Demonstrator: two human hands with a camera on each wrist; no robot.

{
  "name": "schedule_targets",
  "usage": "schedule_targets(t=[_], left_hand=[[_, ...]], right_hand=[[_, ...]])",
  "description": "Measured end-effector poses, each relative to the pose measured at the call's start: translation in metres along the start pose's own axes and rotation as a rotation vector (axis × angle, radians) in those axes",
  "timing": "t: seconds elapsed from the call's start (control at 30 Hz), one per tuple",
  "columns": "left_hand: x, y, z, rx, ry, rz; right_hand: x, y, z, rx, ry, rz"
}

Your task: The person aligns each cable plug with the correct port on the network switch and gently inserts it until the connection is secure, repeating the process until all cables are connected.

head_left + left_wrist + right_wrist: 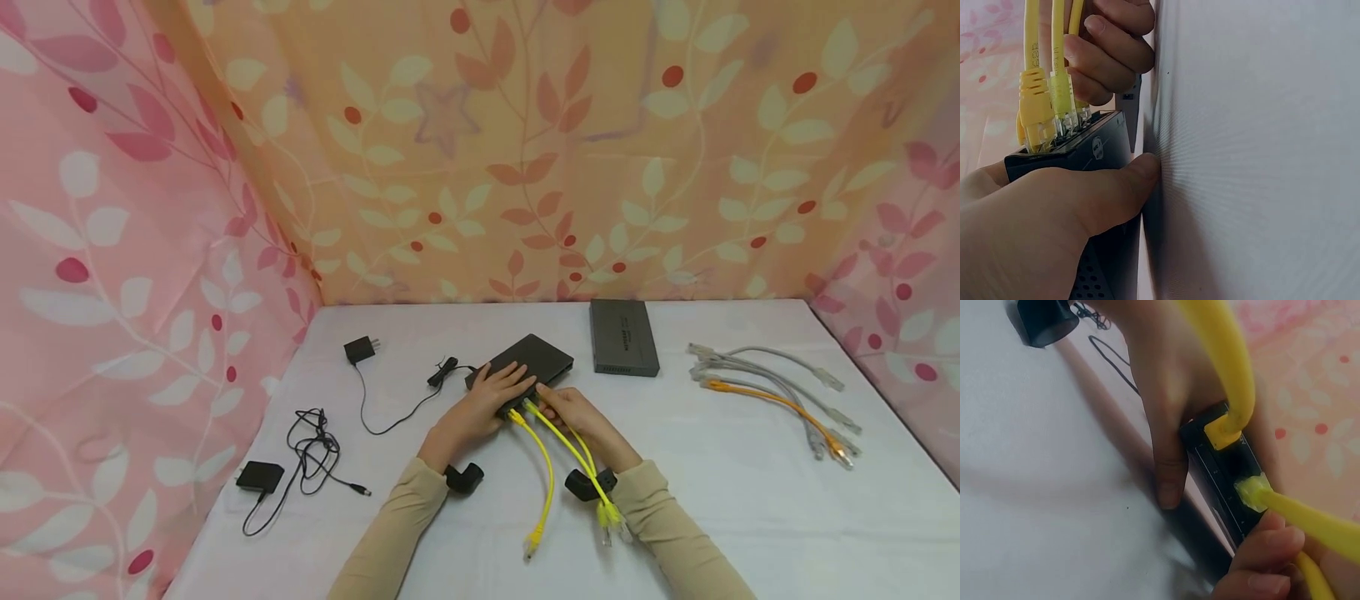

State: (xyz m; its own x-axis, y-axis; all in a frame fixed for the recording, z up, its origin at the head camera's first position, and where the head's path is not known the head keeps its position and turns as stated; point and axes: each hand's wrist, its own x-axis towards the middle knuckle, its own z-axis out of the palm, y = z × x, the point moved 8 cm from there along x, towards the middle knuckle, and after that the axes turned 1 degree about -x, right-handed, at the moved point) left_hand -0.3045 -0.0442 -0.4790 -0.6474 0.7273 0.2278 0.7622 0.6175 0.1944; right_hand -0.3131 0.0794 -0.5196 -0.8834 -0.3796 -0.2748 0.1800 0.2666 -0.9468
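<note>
1. Yellow cable number three [1315, 581] was pinched in your right hand [579, 414], plug end right at the black box [540, 354]. Couldn't tell if it was fully seated.
2. Your left hand [487, 404] gripped the box: fingers over the top, thumb on the opposite face. Decent brace.
3. My call: the step wanted a straight push, plug square to its port, force on the plug body, not the cable. A click plus a light tug was the check.
4. Left thumb needed to stay clear of the ports while taking the push.
5. First cable [551, 475] and second cable [558, 433] were at ports beside it; slack crowded your right wrist, so a snag was possible.
6. Box position: under your left palm and fingers, port edge toward you, right hand at the right part of that edge.
</note>
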Motion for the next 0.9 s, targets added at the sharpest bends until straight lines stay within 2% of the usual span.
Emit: schedule_targets(t=[0.33, 0.73, 0.9], left_hand=[[-0.003, -0.007, -0.001, -0.047, -0.003, -0.021], [-0.002, -0.008, -0.002, -0.064, 0.017, -0.035], [-0.003, -0.008, -0.002, -0.09, 0.021, -0.033]], right_hand=[[0.002, -0.006, 0.004, -0.068, -0.072, -0.073], [-0.009, -0.015, -0.002, -0.164, -0.135, -0.112], [-0.012, -0.02, -0.009, -0.298, -0.141, -0.159]])
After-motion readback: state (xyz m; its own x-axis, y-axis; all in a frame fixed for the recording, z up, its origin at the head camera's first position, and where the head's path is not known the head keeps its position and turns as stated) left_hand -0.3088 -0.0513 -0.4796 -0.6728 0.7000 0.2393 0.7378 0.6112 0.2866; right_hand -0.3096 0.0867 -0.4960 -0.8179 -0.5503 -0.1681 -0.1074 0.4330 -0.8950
